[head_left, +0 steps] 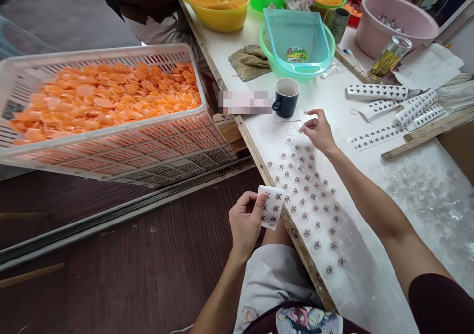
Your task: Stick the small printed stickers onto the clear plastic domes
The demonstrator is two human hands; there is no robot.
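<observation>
My left hand point(246, 223) is closed around a folded strip of animal-face stickers point(272, 206), thumb on top, just off the table's wooden edge. My right hand point(317, 132) reaches over the white table with its fingertips drawn together at a small sticker, partly hidden by the fingers. Below and around it lie rows of clear round plastic pieces point(304, 215), many bearing one small animal-face sticker each. A dark blue mug point(287, 98) with a white inside stands just beyond my right hand.
On the left, a white crate point(111, 131) holds many orange discs point(103, 102). Basins, a teal tray point(307, 38) and a glass point(391, 57) stand farther back. Sticker strips point(416, 108) lie right, near wooden slats point(425, 132) and loose clear pieces point(425, 196). Another person sits beyond the crate.
</observation>
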